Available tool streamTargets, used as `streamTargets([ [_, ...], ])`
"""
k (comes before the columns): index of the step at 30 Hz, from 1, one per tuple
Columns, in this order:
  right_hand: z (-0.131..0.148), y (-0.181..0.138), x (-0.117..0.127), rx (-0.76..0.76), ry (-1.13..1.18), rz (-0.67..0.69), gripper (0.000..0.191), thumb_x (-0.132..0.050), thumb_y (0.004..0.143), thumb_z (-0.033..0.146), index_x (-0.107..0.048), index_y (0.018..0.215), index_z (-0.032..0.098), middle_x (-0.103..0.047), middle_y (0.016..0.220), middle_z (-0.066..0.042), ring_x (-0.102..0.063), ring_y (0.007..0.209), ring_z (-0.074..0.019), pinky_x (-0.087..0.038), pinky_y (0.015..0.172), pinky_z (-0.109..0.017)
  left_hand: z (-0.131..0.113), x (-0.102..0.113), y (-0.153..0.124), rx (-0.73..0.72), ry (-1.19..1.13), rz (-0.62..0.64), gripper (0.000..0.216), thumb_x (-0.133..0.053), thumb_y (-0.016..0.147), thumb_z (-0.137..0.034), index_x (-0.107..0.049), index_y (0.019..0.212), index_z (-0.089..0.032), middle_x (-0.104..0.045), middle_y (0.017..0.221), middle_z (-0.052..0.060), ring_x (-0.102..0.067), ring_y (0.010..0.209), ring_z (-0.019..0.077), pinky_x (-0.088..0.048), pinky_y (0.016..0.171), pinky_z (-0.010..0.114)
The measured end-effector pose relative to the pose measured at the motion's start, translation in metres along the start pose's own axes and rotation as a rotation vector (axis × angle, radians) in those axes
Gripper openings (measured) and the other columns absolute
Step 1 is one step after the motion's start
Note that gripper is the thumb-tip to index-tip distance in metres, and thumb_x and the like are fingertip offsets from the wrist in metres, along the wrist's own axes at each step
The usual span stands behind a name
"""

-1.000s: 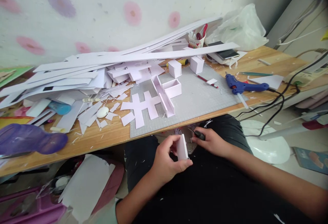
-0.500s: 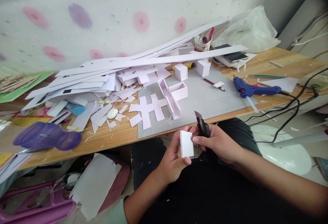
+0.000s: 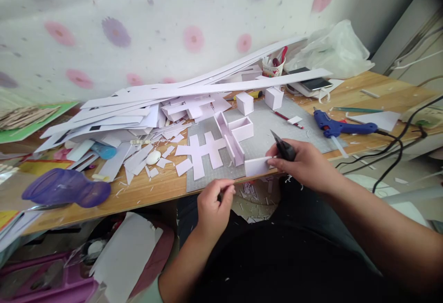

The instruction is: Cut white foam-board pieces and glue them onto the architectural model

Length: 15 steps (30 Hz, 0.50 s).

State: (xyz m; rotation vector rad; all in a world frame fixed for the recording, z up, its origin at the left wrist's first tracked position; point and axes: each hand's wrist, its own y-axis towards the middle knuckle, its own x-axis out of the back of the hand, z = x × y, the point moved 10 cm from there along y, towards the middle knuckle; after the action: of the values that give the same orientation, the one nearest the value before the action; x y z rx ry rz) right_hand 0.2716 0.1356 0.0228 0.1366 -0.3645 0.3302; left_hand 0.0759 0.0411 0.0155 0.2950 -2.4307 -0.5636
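Note:
In my right hand (image 3: pixel 301 160) is a black utility knife (image 3: pixel 286 149), its blade pointing up and left. The same hand's fingertips pinch the right end of a white foam board piece (image 3: pixel 256 167), held at the table's front edge. My left hand (image 3: pixel 215 203) is closed in a loose pinch in front of the edge, apart from the board; whether anything is in its fingers I cannot tell. Beyond the hands, a white open channel-shaped piece (image 3: pixel 230 137) with a box-like side arm (image 3: pixel 242 127) rests on the grey cutting mat (image 3: pixel 266 130). Left of it lies a flat branching white cutout (image 3: pixel 204 153).
Two small white boxes (image 3: pixel 245 103) stand at the back of the mat near a red pencil (image 3: pixel 289 119). A blue glue gun (image 3: pixel 341 125) with a black cord lies right. White strips (image 3: pixel 138 104) and scraps heap up at left, beside a purple container (image 3: pixel 65 186).
My left hand has let go of the white board piece and drawn left and down. My right hand, still with the knife, has taken the piece up to the table's edge.

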Motion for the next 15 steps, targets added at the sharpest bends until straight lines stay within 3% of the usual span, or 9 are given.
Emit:
streamTargets([
  [4,0.019,0.016,0.001,0.111,-0.212,-0.081,0.012,-0.063,0.076,0.031,-0.062,0.075,0.018,-0.060,0.064,0.001,-0.053,0.062,-0.0152,-0.039,0.059,-0.026,-0.018,0.014,0.023,-0.282,0.209,-0.101,0.020,-0.055,0.087,-0.012,-0.063,0.103,-0.020,-0.066,0.093,0.005,-0.063,0.091,0.0183,-0.052,0.083,0.033],
  [8,0.021,0.022,-0.013,0.137,-0.360,-0.052,0.009,-0.059,0.077,0.027,-0.062,0.078,0.019,-0.061,0.065,0.001,-0.053,0.060,-0.0152,-0.036,0.059,-0.026,-0.018,0.001,0.046,-0.379,0.292,0.029,0.037,-0.050,0.088,-0.009,-0.055,0.123,-0.020,-0.057,0.125,0.012,-0.054,0.115,0.0233,-0.047,0.098,0.041],
  [11,0.022,0.023,-0.017,0.154,-0.438,-0.054,0.009,-0.057,0.078,0.027,-0.060,0.078,0.019,-0.063,0.067,0.000,-0.053,0.061,-0.0156,-0.035,0.058,-0.025,-0.018,-0.009,0.055,-0.432,0.300,0.128,0.041,-0.046,0.089,-0.007,-0.052,0.127,-0.021,-0.056,0.132,0.011,-0.053,0.118,0.0230,-0.045,0.101,0.043],
  [15,0.023,0.027,-0.019,0.165,-0.547,-0.051,0.009,-0.054,0.079,0.027,-0.058,0.075,0.019,-0.061,0.064,0.000,-0.051,0.057,-0.0149,-0.032,0.056,-0.025,-0.016,-0.016,0.061,-0.451,0.275,0.196,0.032,-0.047,0.090,-0.008,-0.056,0.117,-0.021,-0.062,0.125,0.009,-0.058,0.111,0.0221,-0.049,0.096,0.042],
])
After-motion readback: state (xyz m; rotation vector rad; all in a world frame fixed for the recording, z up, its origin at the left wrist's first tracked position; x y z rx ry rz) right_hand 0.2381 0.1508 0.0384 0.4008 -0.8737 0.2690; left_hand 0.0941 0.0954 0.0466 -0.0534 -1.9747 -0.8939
